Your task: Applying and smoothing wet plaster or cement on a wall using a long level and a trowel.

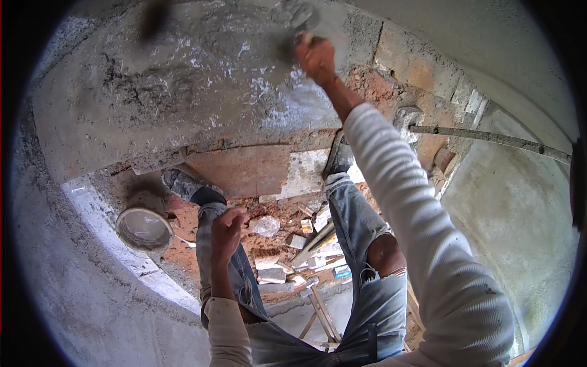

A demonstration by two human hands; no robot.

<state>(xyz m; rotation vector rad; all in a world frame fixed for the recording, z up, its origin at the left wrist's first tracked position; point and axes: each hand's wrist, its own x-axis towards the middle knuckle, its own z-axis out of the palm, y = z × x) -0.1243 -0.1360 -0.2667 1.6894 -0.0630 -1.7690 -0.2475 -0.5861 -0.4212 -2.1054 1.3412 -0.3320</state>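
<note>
My right hand (pixel 317 58) is stretched far forward with its fingers closed round a tool that looks like a trowel (pixel 301 17). Motion blurs the trowel, and its grey blade is against the wet cement surface (pixel 183 79). Glossy smears and rough patches cover that cement. My left hand (pixel 227 227) hangs beside my left knee, fingers curled in, with nothing visible in it. A round bucket (pixel 144 229) with grey, watery contents stands to the left of that hand.
Under my legs, boards (pixel 241 171) and bricks lie among reddish rubble (pixel 266 226). A wooden ladder-like frame (pixel 324 315) is below. On the right, a long thin bar (pixel 489 136) crosses toward a curved cement wall (pixel 510 202). A dark blur (pixel 154 18) shows at upper left.
</note>
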